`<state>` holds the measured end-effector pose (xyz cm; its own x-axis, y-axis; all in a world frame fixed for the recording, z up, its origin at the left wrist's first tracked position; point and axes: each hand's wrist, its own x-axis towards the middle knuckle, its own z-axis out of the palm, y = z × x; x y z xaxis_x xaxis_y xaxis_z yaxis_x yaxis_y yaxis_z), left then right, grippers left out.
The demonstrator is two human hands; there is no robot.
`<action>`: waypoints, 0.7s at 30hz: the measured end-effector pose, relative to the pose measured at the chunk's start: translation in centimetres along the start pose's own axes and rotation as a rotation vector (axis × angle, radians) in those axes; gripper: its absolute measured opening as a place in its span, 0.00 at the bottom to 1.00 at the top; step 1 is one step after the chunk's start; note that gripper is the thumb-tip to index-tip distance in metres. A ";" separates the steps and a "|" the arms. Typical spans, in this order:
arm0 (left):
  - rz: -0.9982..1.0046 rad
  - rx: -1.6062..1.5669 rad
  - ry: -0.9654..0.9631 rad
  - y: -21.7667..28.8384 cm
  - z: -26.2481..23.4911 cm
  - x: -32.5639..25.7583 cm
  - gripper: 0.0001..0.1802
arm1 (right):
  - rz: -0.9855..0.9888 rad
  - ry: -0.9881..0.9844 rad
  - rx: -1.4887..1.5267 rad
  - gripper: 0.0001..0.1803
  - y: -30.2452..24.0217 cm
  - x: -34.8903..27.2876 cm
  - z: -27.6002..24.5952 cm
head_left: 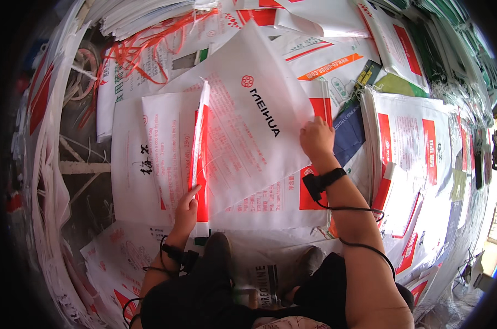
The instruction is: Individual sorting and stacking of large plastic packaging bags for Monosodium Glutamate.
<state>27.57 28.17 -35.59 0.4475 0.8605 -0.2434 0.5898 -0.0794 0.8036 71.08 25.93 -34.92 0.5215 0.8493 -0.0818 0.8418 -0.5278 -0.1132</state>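
I see a big white printed sack (243, 137) in the frame's middle. The right hand (318, 140) pinches its edge; the left hand (187, 211) touches a red fold (202, 200) (I can't tell if its fingers grip).

Right hand (317, 140): fingertips are curled and not fully visible; grip depth on the upper white sack (276, 90) cannot be determined. Left hand (187, 211): the lower fingers are concealed behind the index finger and the red-edged fold (201, 170). The upper white sack covers the middle of the lower white sack (130, 192). Its fine red print is too small to read. The dark blue sack (348, 137) is partly covered by the right-side sack pile (407, 104). The top sack stack (155, 16) is cut off by the upper edge. Items along the left rim (22, 83) are blurred; their kind is indeterminate.
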 end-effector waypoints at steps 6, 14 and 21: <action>0.209 0.219 0.062 3.4 0.1 -1.6 0.28 | -0.224 0.360 0.176 0.22 -7.6 -5.1 -3.9; 0.064 -0.175 -0.197 6.2 -0.1 -4.2 0.31 | 0.021 -0.512 0.688 0.21 -21.3 -13.1 1.0; -0.574 -0.500 -0.203 0.7 -4.6 -7.6 0.31 | -0.273 -0.091 0.779 0.15 -21.2 -9.0 -14.9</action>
<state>21.50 23.86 -30.68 0.3069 0.5856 -0.7503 0.4150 0.6271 0.6592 50.59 29.66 -17.03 0.2715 0.9620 -0.0285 0.5821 -0.1877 -0.7911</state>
